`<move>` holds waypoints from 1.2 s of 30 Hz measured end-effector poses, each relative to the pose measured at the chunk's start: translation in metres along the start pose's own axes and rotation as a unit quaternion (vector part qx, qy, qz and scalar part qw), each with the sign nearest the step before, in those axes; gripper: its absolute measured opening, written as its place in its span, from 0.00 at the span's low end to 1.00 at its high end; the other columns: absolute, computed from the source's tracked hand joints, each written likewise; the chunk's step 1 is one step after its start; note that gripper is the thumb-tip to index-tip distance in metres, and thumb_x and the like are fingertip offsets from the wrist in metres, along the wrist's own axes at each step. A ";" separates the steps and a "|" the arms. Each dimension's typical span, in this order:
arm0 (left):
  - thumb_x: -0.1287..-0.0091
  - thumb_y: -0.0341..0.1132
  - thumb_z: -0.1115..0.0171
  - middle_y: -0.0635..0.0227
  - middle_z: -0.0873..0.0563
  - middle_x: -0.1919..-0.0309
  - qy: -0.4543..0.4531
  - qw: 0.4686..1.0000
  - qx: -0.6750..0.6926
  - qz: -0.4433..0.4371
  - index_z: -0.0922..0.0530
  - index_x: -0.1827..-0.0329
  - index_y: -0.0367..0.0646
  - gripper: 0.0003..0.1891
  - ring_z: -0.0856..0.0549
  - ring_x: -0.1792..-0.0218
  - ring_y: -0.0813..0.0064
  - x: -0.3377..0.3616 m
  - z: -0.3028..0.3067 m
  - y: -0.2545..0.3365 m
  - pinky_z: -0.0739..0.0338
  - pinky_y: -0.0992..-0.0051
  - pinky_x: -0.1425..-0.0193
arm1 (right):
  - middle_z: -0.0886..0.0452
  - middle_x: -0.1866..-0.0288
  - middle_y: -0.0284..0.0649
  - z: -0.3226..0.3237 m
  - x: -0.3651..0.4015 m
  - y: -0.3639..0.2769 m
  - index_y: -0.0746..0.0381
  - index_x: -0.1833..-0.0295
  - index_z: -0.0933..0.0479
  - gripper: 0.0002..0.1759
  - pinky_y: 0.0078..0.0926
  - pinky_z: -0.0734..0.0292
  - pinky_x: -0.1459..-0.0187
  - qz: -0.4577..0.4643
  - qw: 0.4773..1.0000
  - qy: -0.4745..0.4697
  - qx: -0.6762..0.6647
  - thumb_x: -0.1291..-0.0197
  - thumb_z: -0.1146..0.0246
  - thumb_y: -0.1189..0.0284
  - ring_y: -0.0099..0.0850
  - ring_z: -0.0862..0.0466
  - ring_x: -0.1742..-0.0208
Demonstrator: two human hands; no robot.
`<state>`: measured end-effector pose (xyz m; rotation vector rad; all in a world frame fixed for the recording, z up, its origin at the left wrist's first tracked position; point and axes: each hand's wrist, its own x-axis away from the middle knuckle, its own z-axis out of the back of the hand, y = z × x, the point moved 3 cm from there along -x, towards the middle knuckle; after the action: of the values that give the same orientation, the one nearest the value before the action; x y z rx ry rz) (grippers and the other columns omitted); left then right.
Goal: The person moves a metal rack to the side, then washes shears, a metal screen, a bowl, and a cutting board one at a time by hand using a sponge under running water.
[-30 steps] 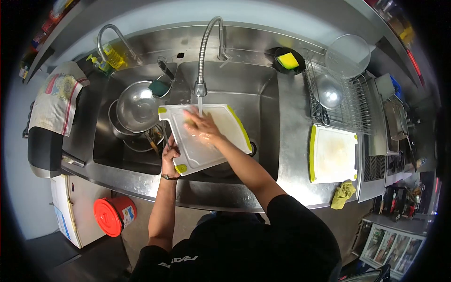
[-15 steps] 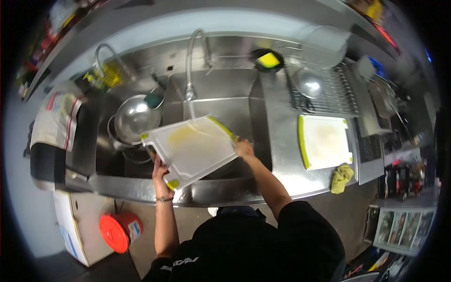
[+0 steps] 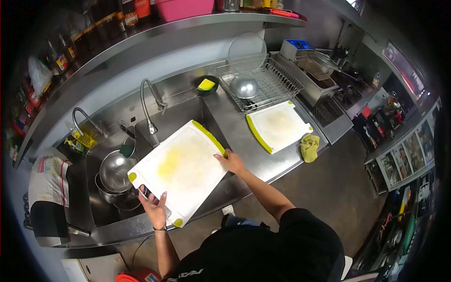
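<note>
Both hands hold a white cutting board with green edges, tilted over the front of the sink. A yellow stain marks its upper face. My left hand grips the board's left end at the handle slot, thumb on top. On the opposite side, my right hand is closed around the green edge. The sink's tall spring faucet stands just behind the board. To the right, a second white cutting board with a green edge lies flat on the counter, beside a crumpled yellow-green cloth.
Metal bowls are stacked in the left basin. A wire dish rack holds an upturned metal bowl. A black bowl with a yellow sponge sits behind the sink. Overhead runs a shelf with bottles; a red bucket stands on the floor.
The view has swung to the right. The held board has come up and toward me, away from beneath the faucet, and its face is turned more to the camera. Both hands keep their hold.
</note>
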<state>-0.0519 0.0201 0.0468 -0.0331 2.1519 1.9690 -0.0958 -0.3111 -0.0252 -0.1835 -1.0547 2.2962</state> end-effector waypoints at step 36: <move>0.42 0.42 0.36 0.47 0.20 0.70 -0.002 0.896 -0.373 -0.243 0.27 0.69 0.32 0.18 0.21 0.65 0.45 -0.366 -0.546 -0.080 0.28 0.58 0.62 | 0.23 0.51 0.54 0.405 -0.475 0.139 0.64 0.42 0.39 0.28 0.44 0.32 0.49 0.123 0.959 0.243 -0.073 0.41 0.43 0.58 0.53 0.25 0.48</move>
<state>0.2371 -0.5751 0.0752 -0.6182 1.0929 2.2927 0.0801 -0.9148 0.0910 -0.9348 -0.9765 2.2078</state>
